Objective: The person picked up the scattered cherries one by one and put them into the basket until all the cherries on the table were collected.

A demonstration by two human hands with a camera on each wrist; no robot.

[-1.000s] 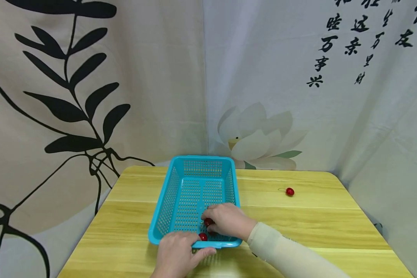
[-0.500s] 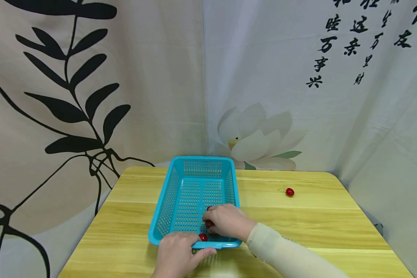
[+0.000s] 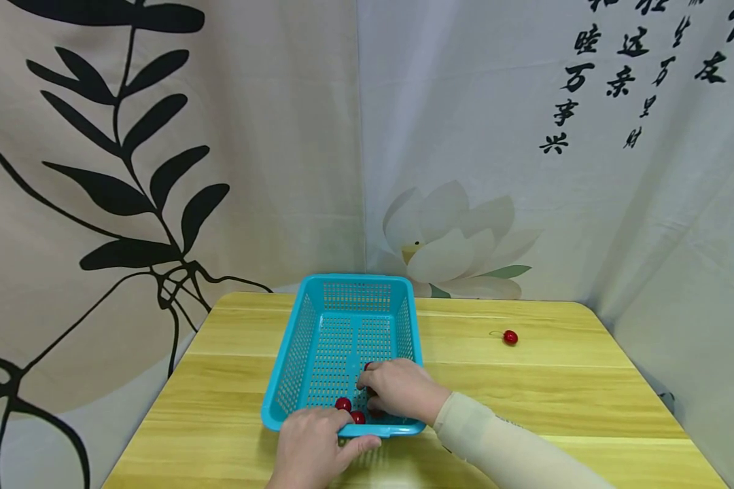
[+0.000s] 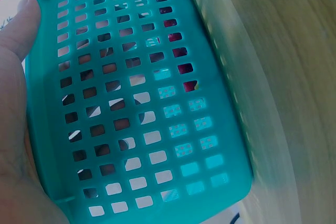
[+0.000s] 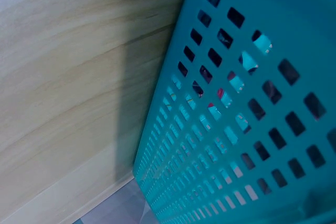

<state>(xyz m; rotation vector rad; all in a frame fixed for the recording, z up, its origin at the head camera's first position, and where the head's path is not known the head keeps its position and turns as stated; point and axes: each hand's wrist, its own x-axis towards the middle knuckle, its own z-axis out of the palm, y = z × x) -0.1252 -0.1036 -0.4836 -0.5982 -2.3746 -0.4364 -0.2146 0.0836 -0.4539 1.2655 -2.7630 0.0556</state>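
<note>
A blue plastic basket with slotted walls stands on the table. My left hand grips its near rim, the thumb outside and the fingers over the edge. My right hand is down inside the near right corner, fingers bent downward; its palm side is hidden, so I cannot tell whether it holds anything. One red cherry lies by the left fingers, and another cherry sits just behind the near rim. A third cherry peeks out beyond the right knuckles. Red shows through the basket's slots in the left wrist view.
A single cherry with its stem lies on the wooden table, right of the basket. Behind the table hangs a pale curtain printed with black leaves, a lotus and writing.
The cherry that was at my right fingertips now lies to their left, near the left hand. The cherry beyond the right knuckles has come into sight. Left hand and basket have stayed put.
</note>
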